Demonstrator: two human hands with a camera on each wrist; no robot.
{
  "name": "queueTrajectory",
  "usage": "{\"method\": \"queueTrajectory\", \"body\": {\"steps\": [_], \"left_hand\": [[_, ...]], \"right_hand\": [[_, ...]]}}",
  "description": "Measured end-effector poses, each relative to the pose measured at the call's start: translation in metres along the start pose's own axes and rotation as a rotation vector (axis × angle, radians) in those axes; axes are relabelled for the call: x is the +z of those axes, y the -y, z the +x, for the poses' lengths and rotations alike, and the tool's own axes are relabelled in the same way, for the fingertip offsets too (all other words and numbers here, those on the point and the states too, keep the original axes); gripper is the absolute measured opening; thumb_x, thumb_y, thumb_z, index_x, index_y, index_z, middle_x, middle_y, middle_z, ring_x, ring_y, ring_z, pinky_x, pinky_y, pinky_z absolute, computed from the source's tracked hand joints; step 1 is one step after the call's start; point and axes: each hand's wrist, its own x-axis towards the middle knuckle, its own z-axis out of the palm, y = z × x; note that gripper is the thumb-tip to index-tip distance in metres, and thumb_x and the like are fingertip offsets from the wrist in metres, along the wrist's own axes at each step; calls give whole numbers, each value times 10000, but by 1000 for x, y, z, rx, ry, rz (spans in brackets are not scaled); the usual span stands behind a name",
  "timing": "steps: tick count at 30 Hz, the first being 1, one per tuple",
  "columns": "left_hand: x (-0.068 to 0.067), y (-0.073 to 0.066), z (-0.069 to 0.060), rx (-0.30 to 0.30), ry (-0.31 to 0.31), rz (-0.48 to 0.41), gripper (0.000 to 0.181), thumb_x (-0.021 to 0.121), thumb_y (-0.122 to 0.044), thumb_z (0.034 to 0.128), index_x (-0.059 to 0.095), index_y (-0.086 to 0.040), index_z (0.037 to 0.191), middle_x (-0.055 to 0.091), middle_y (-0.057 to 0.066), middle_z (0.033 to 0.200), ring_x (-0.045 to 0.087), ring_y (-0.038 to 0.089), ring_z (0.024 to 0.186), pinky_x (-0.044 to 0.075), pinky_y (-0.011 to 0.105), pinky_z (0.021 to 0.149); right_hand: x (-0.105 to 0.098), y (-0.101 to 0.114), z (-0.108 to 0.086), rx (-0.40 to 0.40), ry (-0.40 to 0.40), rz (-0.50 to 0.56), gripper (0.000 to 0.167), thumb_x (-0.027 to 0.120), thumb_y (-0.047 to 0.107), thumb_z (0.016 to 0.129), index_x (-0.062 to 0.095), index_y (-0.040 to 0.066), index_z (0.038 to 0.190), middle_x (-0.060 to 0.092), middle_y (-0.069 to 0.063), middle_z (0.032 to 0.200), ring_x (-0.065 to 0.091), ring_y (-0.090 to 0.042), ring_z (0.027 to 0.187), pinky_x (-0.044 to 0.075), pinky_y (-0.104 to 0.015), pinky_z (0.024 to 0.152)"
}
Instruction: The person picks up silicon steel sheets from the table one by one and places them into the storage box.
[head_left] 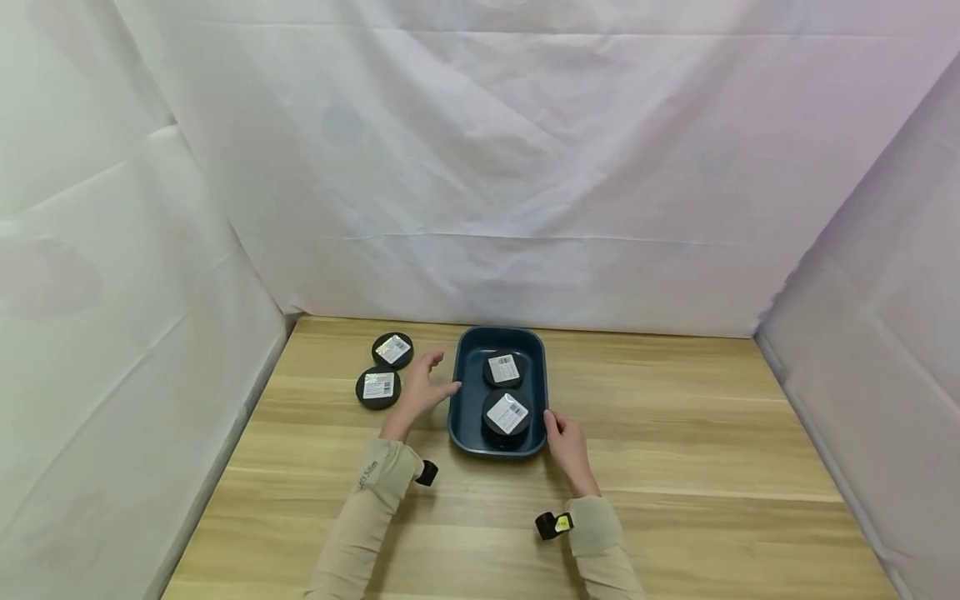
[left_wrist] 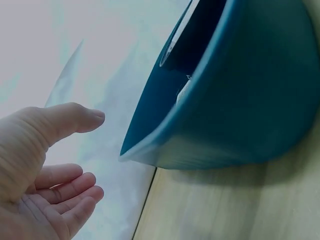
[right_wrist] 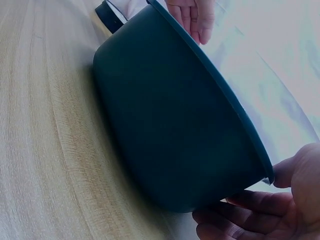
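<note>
A dark blue rectangular tray (head_left: 467,417) stands on the table; its outer wall fills much of both wrist views. Inside it are a black round disc with a white label (head_left: 503,368) and a thicker-looking labelled black disc (head_left: 506,414) nearer me. My right hand (head_left: 568,446) holds the tray's near right corner, thumb at the rim and fingers against the wall below. Left of the tray my left hand (head_left: 422,392) is held in the air with thumb and fingers spread apart, nothing between them. Beside it lie two more labelled black discs, one farther (head_left: 392,350) and one nearer (head_left: 378,387).
The wooden table (head_left: 675,417) extends to both sides of the tray. White cloth (head_left: 480,167) hangs behind it and along the left and right sides. A black band with a small device (head_left: 553,525) is at my right wrist.
</note>
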Motion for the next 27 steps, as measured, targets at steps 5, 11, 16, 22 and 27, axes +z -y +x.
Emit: {"method": "queueTrajectory", "body": {"steps": [5, 11, 16, 22, 27], "left_hand": [[-2, 6, -6, -10, -48, 30, 577, 788, -57, 704, 530, 118, 1189, 552, 270, 1159, 512, 401, 1101, 430, 489, 952], [-10, 20, -18, 16, -156, 82, 566, 801, -65, 669, 562, 118, 1147, 569, 257, 1096, 543, 397, 1033, 458, 492, 888], [-20, 33, -29, 56, -214, 106, 555, 797, -49, 666, 553, 130, 1131, 567, 267, 1074, 540, 408, 1006, 455, 504, 873], [-33, 51, -39, -11, -246, 119, 590, 799, -67, 684, 528, 136, 1167, 543, 278, 1119, 513, 405, 1043, 429, 506, 919], [-47, 65, -46, -108, -272, 67, 604, 793, -47, 695, 502, 154, 1185, 496, 299, 1125, 488, 420, 1055, 415, 505, 936]], "right_hand": [[-1, -1, 0, -13, -12, 3, 310, 498, 142, 972, 642, -102, 1097, 661, -199, 949, 551, -230, 816, 486, -334, 718], [-2, -2, 1, -9, -17, 14, 321, 494, 140, 971, 629, -118, 1107, 652, -240, 1009, 575, -274, 881, 502, -396, 771], [-4, -4, 2, 19, -2, 21, 342, 481, 156, 980, 613, -118, 1137, 644, -246, 1021, 564, -276, 880, 497, -371, 756], [-8, -5, 2, 23, -4, 9, 341, 478, 155, 983, 610, -115, 1144, 647, -220, 971, 549, -246, 823, 478, -305, 694], [-9, -6, 2, 19, 2, 2, 350, 473, 162, 986, 605, -119, 1148, 645, -242, 1004, 571, -273, 880, 502, -366, 757]]}}
